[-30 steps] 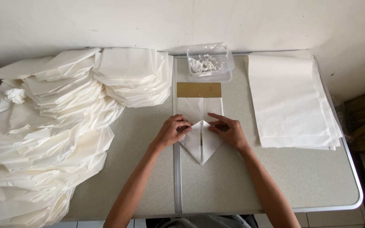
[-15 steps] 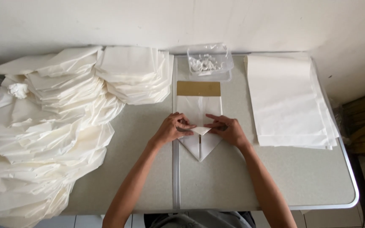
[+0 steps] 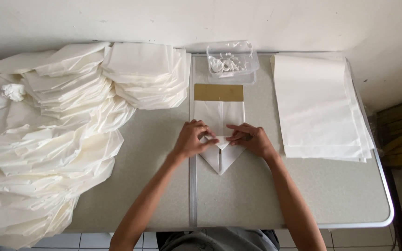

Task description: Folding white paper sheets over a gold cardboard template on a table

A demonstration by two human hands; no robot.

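A white paper bag (image 3: 219,116) lies flat at the middle of the grey table (image 3: 340,195), a brown cardboard strip (image 3: 218,92) at its far end. Its near end is folded into a downward point (image 3: 219,162). My left hand (image 3: 192,138) presses on the folded flap from the left. My right hand (image 3: 250,138) presses it from the right, fingertips meeting over the crease. Both hands rest flat on the paper, fingers bent.
A stack of flat white paper sheets (image 3: 319,107) lies at the right. A large heap of folded white bags (image 3: 56,135) covers the left side, a neater pile (image 3: 147,74) behind it. A clear plastic box (image 3: 232,60) with small white pieces stands at the back.
The upper flap of the bag's near end has been folded down toward me, and both hands have shifted slightly inward onto the crease.
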